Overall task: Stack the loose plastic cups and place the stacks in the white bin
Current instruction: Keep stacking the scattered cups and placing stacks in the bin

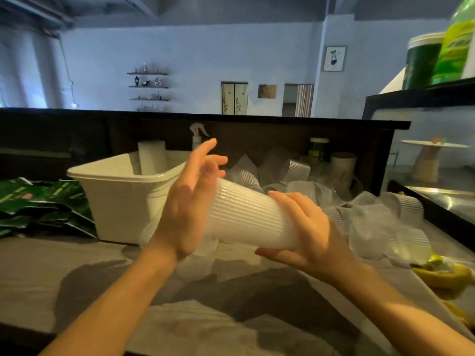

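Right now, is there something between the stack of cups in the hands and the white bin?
Only the left hand, held open against the end of the cup stack on the side of the white bin. A stack already stands inside the bin.

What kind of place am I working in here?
Probably a café or drinks counter, staff side. A heap of loose plastic cups lies on the worktop behind a raised dark counter front, with a spray bottle and jars nearby, and a decorated room beyond.
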Demonstrator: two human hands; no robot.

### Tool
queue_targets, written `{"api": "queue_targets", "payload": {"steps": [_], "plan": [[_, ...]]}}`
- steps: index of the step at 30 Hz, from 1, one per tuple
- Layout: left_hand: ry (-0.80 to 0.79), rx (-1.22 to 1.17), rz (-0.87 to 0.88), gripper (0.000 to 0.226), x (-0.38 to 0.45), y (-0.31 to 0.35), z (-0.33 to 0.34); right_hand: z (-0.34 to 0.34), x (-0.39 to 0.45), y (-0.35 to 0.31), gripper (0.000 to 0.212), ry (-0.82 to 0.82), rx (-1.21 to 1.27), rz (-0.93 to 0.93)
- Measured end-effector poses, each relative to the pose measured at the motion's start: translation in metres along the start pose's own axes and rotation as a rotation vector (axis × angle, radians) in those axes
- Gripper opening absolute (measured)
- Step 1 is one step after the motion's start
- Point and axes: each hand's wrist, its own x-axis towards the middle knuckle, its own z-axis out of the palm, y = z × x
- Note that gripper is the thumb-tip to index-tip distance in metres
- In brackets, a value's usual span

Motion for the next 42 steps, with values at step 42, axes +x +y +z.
{"api": "queue_targets", "payload": {"steps": [42], "plan": [[-0.038, 0.489, -0.633, 0.041, 0.164, -0.113, -0.140, 0.174, 0.275, -0.029, 0.086, -0.533, 0.612, 0.451]]}}
